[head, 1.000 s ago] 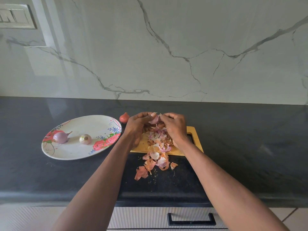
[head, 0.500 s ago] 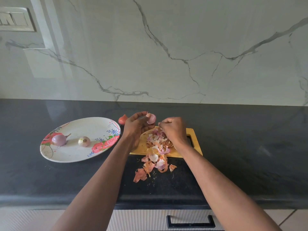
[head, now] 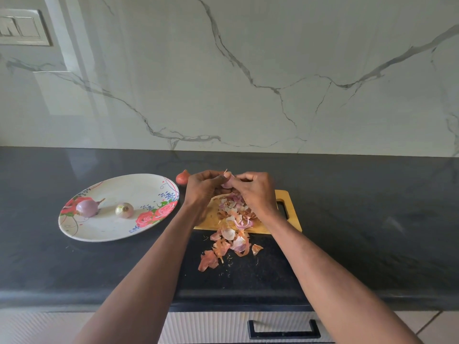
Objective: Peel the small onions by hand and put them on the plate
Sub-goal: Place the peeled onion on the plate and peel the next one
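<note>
My left hand (head: 202,188) and my right hand (head: 255,192) meet above the far end of the wooden cutting board (head: 290,220). Between them they hold a small pink onion (head: 227,181), fingers of both hands curled round it. A pile of onion skins (head: 232,227) covers the board and spills onto the counter in front. Two peeled onions lie on the floral plate (head: 139,187) at the left: a purple one (head: 87,208) and a paler one (head: 124,210). One unpeeled red onion (head: 182,177) sits on the counter just left of my left hand.
The black counter (head: 372,219) runs wide to the right of the board. A marble wall rises behind it. A drawer with a black handle (head: 283,330) sits below the counter's front edge. A switch plate (head: 22,27) is on the wall at top left.
My right hand, which had drawn away toward the board half a second ago, has come back up to the onion in my left hand. Both hands now hold it together.
</note>
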